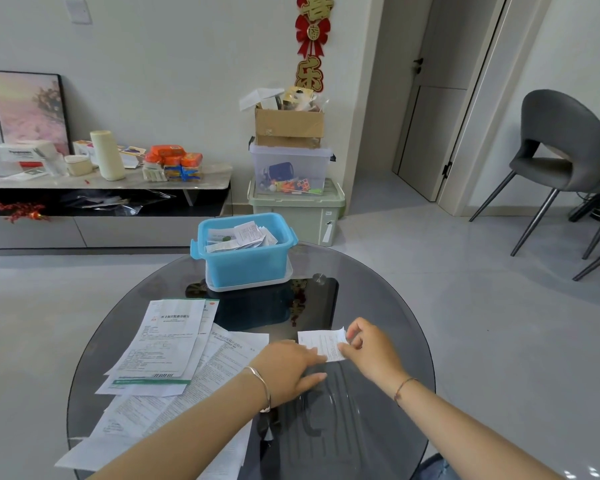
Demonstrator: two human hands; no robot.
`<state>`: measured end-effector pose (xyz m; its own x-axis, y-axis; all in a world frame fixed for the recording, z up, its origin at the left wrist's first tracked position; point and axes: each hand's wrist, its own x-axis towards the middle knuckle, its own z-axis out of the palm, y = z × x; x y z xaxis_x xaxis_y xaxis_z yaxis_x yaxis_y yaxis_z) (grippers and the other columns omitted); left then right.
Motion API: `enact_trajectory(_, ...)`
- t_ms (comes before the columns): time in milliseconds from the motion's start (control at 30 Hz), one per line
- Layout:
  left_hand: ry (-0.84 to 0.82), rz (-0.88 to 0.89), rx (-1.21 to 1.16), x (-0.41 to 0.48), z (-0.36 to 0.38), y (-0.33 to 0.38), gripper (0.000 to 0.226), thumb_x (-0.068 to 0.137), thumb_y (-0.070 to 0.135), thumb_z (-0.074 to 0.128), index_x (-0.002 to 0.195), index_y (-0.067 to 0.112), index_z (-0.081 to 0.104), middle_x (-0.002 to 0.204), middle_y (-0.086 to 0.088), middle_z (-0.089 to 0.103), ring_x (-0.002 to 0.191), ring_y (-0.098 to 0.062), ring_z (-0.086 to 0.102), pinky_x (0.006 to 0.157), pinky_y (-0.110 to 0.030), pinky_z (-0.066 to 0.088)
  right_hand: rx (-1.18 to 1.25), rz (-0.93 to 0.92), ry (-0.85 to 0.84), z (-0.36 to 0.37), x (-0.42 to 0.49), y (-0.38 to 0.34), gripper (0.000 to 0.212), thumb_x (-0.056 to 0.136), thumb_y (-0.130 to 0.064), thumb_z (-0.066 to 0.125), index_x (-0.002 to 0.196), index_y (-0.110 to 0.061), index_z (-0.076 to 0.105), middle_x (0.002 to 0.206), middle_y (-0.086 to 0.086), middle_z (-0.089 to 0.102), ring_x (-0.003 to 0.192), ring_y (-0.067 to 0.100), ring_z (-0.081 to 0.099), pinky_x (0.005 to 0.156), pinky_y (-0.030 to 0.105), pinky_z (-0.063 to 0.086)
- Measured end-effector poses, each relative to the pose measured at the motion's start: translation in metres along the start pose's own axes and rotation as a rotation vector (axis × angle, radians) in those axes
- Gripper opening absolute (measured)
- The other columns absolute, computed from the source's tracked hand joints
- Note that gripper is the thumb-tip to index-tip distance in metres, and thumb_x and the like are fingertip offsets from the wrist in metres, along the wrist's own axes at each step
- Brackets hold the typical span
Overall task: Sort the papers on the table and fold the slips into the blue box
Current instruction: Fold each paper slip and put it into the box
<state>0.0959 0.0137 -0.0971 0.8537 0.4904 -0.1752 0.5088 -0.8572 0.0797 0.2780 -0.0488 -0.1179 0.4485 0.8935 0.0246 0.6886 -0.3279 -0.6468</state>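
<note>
Right hand (368, 348) pinches a slip (321, 342) at its three o'clock edge; left hand (290, 368), laid flat, pins the nine o'clock edge. Best to match the edges before creasing; blue box (246, 261) waits at twelve.

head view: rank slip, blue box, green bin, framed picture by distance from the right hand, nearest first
1. slip: pinched in the right hand.
2. blue box: ahead and to the left, at the far edge of the table.
3. green bin: beyond the table, behind the blue box.
4. framed picture: far left, at the back.
</note>
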Motion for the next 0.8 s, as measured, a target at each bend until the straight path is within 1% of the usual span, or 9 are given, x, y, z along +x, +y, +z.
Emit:
enact_trajectory(67, -0.025, 0.028, 0.043, 0.002, -0.002, 0.0, 0.05, 0.1, 0.051, 0.025, 0.143, 0.029, 0.038, 0.142, -0.002, 0.049, 0.123, -0.023, 0.049, 0.104, -0.039, 0.041, -0.083, -0.136, 0.071, -0.002, -0.006, 0.002, 0.022, 0.084, -0.022, 0.068, 0.082, -0.026, 0.046, 0.081, -0.009, 0.056, 0.07, 0.008, 0.052, 0.057, 0.015, 0.035)
enact_trajectory(133, -0.03, 0.047, 0.07, 0.001, -0.002, 0.001, 0.052, 0.1, 0.051, 0.025, 0.144, 0.027, 0.037, 0.146, -0.002, 0.044, 0.125, -0.024, 0.047, 0.105, -0.039, 0.04, -0.201, -0.342, 0.129, -0.005, -0.01, 0.002, 0.011, 0.084, -0.02, 0.066, 0.085, -0.023, 0.055, 0.092, -0.011, 0.057, 0.08, 0.008, 0.052, 0.064, 0.012, 0.034)
enact_trajectory(167, -0.019, 0.051, 0.076, -0.001, -0.001, 0.002, 0.052, 0.1, 0.051, 0.025, 0.144, 0.026, 0.037, 0.146, -0.003, 0.044, 0.125, -0.024, 0.047, 0.105, -0.039, 0.04, -0.244, -0.444, 0.135, -0.006, -0.011, 0.003, 0.005, 0.084, -0.019, 0.065, 0.084, -0.023, 0.062, 0.092, -0.013, 0.059, 0.082, 0.008, 0.054, 0.068, 0.015, 0.036)
enact_trajectory(200, 0.002, 0.052, 0.073, -0.002, 0.0, 0.002, 0.052, 0.1, 0.052, 0.025, 0.144, 0.026, 0.037, 0.145, -0.002, 0.044, 0.125, -0.024, 0.046, 0.105, -0.038, 0.039, -0.269, -0.523, 0.134, -0.006, -0.012, 0.004, 0.005, 0.083, -0.018, 0.065, 0.083, -0.023, 0.067, 0.089, -0.014, 0.063, 0.082, 0.008, 0.055, 0.07, 0.018, 0.04)
enact_trajectory(300, 0.045, 0.026, 0.03, -0.005, 0.007, 0.001, 0.053, 0.098, 0.054, 0.025, 0.144, 0.03, 0.036, 0.145, 0.001, 0.044, 0.126, -0.021, 0.045, 0.106, -0.037, 0.038, -0.308, -0.65, 0.112, -0.004, -0.02, 0.015, 0.017, 0.079, -0.015, 0.062, 0.086, -0.026, 0.072, 0.088, -0.018, 0.068, 0.083, 0.005, 0.059, 0.076, 0.019, 0.045)
enact_trajectory(433, 0.074, 0.015, 0.018, -0.006, 0.01, 0.002, 0.053, 0.099, 0.054, 0.025, 0.145, 0.03, 0.034, 0.146, 0.002, 0.042, 0.129, -0.02, 0.042, 0.108, -0.036, 0.035, -0.419, -0.737, 0.059, -0.007, -0.026, 0.024, 0.037, 0.076, -0.022, 0.045, 0.097, -0.03, 0.073, 0.099, -0.019, 0.07, 0.09, 0.001, 0.064, 0.081, 0.019, 0.046)
enact_trajectory(533, 0.105, 0.013, -0.008, -0.009, 0.011, 0.004, 0.055, 0.098, 0.056, 0.023, 0.145, 0.03, 0.033, 0.146, 0.003, 0.041, 0.129, -0.018, 0.042, 0.107, -0.032, 0.033, -0.493, -0.783, 0.009, -0.009, -0.026, 0.029, 0.039, 0.073, -0.021, 0.048, 0.101, -0.033, 0.072, 0.103, -0.018, 0.068, 0.092, 0.002, 0.062, 0.081, 0.02, 0.05)
enact_trajectory(600, 0.118, 0.01, -0.016, -0.01, 0.011, 0.004, 0.057, 0.097, 0.057, 0.021, 0.146, 0.03, 0.032, 0.147, 0.005, 0.04, 0.128, -0.017, 0.042, 0.108, -0.031, 0.032, -0.526, -0.796, 0.014, -0.01, -0.023, 0.028, 0.041, 0.075, -0.023, 0.041, 0.101, -0.034, 0.071, 0.103, -0.017, 0.067, 0.092, 0.002, 0.061, 0.082, 0.02, 0.049)
enact_trajectory(800, 0.107, 0.01, 0.015, -0.012, 0.007, 0.011, 0.061, 0.094, 0.063, 0.021, 0.147, 0.034, 0.028, 0.149, 0.004, 0.038, 0.13, -0.018, 0.039, 0.109, -0.03, 0.028, -0.551, -0.769, 0.074, -0.019, -0.022, 0.037, 0.045, 0.073, -0.022, 0.037, 0.092, -0.034, 0.075, 0.101, -0.015, 0.07, 0.087, 0.006, 0.065, 0.077, 0.023, 0.052)
